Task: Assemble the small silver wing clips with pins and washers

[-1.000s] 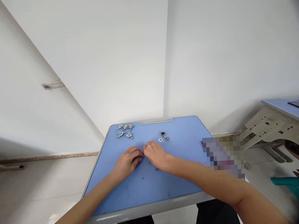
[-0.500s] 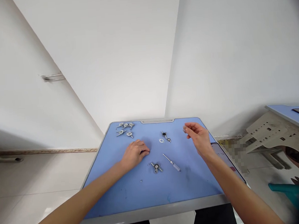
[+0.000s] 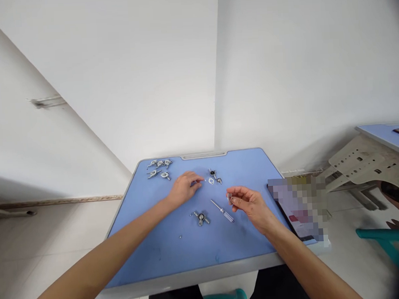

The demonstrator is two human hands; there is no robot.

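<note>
Silvery metal fittings (image 3: 159,168) bunched at the far left of the blue tabletop (image 3: 152,263), well apart from both hands. Next, left hand (image 3: 186,186), with thumb and forefinger parted, pointing right towards the flat plate (image 3: 211,181); at the forefinger tip, white speck (image 3: 205,180), touching or just beside, too small to tell. Between the hands but closer to the body, three-armed fitting (image 3: 201,218), left of the screwdriver (image 3: 223,210). Long axis aslant, tip up-left towards the left hand, handle down-right, nearer the right hand (image 3: 252,204). There, small pale piece (image 3: 229,198) pinched between thumb and fingers, with the three-armed fitting to its left and closer to the body.
</note>
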